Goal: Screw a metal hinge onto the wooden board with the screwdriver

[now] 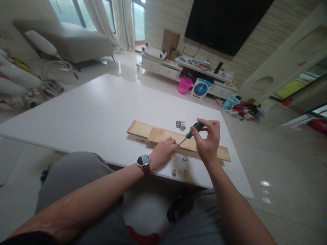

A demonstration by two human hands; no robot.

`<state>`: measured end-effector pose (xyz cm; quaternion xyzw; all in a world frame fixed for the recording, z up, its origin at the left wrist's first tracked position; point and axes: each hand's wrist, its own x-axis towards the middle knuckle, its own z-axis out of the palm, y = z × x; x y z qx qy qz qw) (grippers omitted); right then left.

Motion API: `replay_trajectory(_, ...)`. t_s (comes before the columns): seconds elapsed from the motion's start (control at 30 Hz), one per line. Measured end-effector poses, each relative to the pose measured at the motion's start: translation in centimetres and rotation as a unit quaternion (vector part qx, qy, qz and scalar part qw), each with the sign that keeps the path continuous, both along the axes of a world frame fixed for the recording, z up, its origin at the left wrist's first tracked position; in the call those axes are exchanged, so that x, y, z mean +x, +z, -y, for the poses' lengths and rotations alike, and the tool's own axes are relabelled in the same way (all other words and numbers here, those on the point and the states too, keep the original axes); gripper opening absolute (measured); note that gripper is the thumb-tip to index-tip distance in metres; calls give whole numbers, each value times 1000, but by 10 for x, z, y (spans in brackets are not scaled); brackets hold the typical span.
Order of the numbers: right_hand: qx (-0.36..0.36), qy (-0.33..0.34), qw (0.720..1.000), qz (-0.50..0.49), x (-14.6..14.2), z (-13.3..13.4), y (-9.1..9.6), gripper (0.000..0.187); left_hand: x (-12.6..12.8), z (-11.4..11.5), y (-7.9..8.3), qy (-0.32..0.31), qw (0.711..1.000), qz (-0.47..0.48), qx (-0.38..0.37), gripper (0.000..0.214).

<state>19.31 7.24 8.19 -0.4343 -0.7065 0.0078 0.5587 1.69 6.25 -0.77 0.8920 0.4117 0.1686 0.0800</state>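
Note:
A long wooden board [186, 141] lies on the white table, with a small squarish wooden piece [155, 134] across it left of its middle. My right hand [208, 139] is closed around the green handle of a screwdriver [195, 129]. The shaft slants down to the left, its tip beside the fingers of my left hand [166, 148]. That hand rests at the board's near edge with its fingers closed; whatever they pinch is hidden. Several metal hinges [181, 125] lie just beyond the board. A small triangular metal piece [185, 157] sits nearer to me.
Two small items, one yellowish [174, 172] and one pale [185, 174], lie by the near edge of the table [97, 109]. Further off stand a pink basket [184, 85], a box fan [201, 88] and a low TV cabinet [159, 68].

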Motion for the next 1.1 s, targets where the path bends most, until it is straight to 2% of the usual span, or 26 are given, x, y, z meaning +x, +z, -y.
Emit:
replay_trajectory(0.23, -18, 59, 998, 6, 2, 0, -2, 41, 1, -1, -3, -2, 1000, 2, 16, 12)
replay_trajectory(0.53, 9, 12, 1000, 2, -1, 0, 2, 25, 0, -1, -2, -5, 1000, 3, 15, 12)
replay_trajectory(0.67, -15, 51, 999, 1, 1, 1, 0, 36, 0, -1, -1, -4, 1000, 3, 13, 12)
replay_trajectory(0.77, -28, 57, 998, 5, 3, 0, -4, 43, 0, -1, -1, -3, 1000, 3, 6, 12)
replay_trajectory(1.1, -28, 60, 998, 11, 2, 0, -4, 43, 0, -1, -1, -4, 1000, 4, 13, 12)
